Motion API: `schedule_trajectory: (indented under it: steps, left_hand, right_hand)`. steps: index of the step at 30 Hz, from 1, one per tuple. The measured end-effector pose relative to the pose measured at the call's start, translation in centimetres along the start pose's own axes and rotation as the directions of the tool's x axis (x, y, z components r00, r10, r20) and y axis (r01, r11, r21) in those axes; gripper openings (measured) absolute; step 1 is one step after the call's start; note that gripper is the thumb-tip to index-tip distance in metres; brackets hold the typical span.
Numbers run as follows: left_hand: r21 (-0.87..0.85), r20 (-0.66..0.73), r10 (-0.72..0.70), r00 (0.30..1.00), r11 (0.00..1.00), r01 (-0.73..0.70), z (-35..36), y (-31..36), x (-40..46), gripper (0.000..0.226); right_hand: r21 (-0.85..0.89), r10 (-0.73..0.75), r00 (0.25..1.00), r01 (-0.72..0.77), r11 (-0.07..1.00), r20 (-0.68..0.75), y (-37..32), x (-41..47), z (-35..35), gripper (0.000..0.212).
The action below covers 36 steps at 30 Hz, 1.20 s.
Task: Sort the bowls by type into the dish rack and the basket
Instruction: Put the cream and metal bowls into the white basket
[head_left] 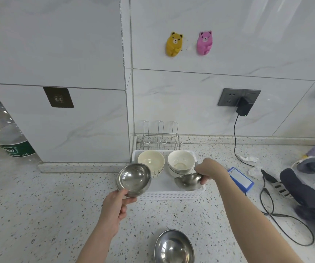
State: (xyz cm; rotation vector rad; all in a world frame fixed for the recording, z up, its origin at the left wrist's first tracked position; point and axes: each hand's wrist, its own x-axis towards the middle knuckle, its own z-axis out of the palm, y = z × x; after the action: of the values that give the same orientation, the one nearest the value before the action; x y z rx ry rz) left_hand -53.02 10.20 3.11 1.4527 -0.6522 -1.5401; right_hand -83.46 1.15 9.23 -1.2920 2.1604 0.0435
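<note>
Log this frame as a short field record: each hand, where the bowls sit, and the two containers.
left hand: grips a steel bowl by its rim, tilted
right hand: grips a second steel bowl over the white basket
ceramic bowls: two stacks inside the basket
third steel bowl: on the counter, near edge
wire dish rack: behind the basket, no bowls in it

The speckled countertop carries a white basket, wire dish rack, steel bowl, blue box, and seemingly crumpled tissues.
</note>
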Motion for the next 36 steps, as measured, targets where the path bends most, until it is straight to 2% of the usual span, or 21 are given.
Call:
schedule_trajectory:
  steps: [3,7,11,13,17,20,22,23,24,26,28,29,30,32,33,34,36]
  left_hand:
    - [0.01,-0.002,-0.017,1.0,1.0,0.017,-0.2,0.0,-0.2,0.017]
    - [0.001,0.0,-0.028,1.0,1.0,0.028,-0.4,0.0,-0.2,0.016]
    - [-0.001,-0.01,-0.032,0.999,0.999,0.032,-0.4,0.1,-0.1,0.014]
    - [-0.005,-0.014,-0.03,0.999,1.0,0.03,-0.5,0.1,-0.1,0.014]
    - [-0.013,-0.025,-0.03,0.999,0.999,0.03,-0.7,0.0,-0.2,0.013]
    - [-0.006,-0.026,-0.028,0.999,1.0,0.028,-0.9,-0.2,-0.2,0.012]
    - [0.001,-0.027,-0.023,0.999,1.0,0.023,-0.9,-0.3,-0.2,0.011]
    - [0.008,-0.028,-0.023,0.999,1.0,0.023,-0.9,-0.3,-0.2,0.011]
    - [0.017,-0.029,-0.026,0.999,1.0,0.026,-0.8,-0.3,-0.1,0.011]
    - [0.046,-0.034,-0.032,0.999,0.998,0.034,-0.7,-0.3,0.0,0.012]
    - [0.084,-0.034,-0.037,0.999,0.996,0.04,-0.5,-0.2,0.2,0.016]
    - [0.102,-0.033,-0.04,0.999,0.994,0.043,-0.3,0.0,0.4,0.018]
    - [0.119,-0.03,-0.046,0.999,0.992,0.049,-0.1,0.2,0.6,0.021]
    - [0.138,-0.02,-0.071,0.997,0.988,0.073,0.4,0.6,1.1,0.024]
    - [0.138,-0.012,-0.094,0.996,0.986,0.095,0.6,0.9,1.3,0.024]
    - [0.132,-0.002,-0.12,0.993,0.984,0.119,0.8,1.1,1.5,0.025]
    - [0.122,0.024,-0.156,0.987,0.981,0.152,1.1,1.4,2.0,0.028]
  right_hand:
    - [-0.064,0.026,0.995,-0.019,0.998,0.101,-1.0,0.5,-0.3,0.028]
    - [-0.2,0.063,0.979,-0.023,0.979,0.193,-2.6,0.7,-0.4,0.016]
    - [-0.284,0.127,0.947,-0.04,0.958,0.295,-3.3,1.3,0.2,0.013]
    - [-0.243,0.157,0.921,-0.071,0.967,0.355,-3.4,1.5,0.4,0.015]
    - [-0.109,0.188,0.905,-0.158,0.981,0.381,-3.5,2.0,1.4,0.024]
    - [0.095,0.148,0.938,-0.187,0.978,0.315,-2.6,2.6,2.9,0.015]
    - [0.219,0.084,0.976,-0.128,0.967,0.202,-1.8,2.6,3.8,0.046]
    - [0.228,0.058,0.982,-0.099,0.969,0.181,-1.4,2.4,4.0,0.057]
    - [0.193,0.033,0.987,-0.064,0.979,0.16,-1.1,2.1,4.0,0.056]
    - [0.01,-0.018,0.998,0.017,1.0,0.066,-1.0,1.6,3.4,0.032]
    - [-0.236,-0.096,0.987,0.063,0.97,-0.127,-1.2,0.5,2.5,0.014]
    - [-0.3,-0.173,0.962,0.105,0.948,-0.21,-1.4,-0.1,2.4,0.012]
    - [-0.285,-0.264,0.931,0.189,0.94,-0.253,-1.7,-0.8,2.4,0.015]
    - [-0.08,-0.457,0.854,0.452,0.889,-0.251,-2.2,-2.7,3.4,0.024]
    - [0.034,-0.546,0.805,0.568,0.822,-0.231,-2.2,-3.8,4.2,0.03]
    - [0.114,-0.62,0.757,0.648,0.753,-0.205,-2.2,-4.5,5.0,0.035]
    - [0.197,-0.697,0.702,0.712,0.675,-0.147,-1.9,-5.1,6.9,0.044]
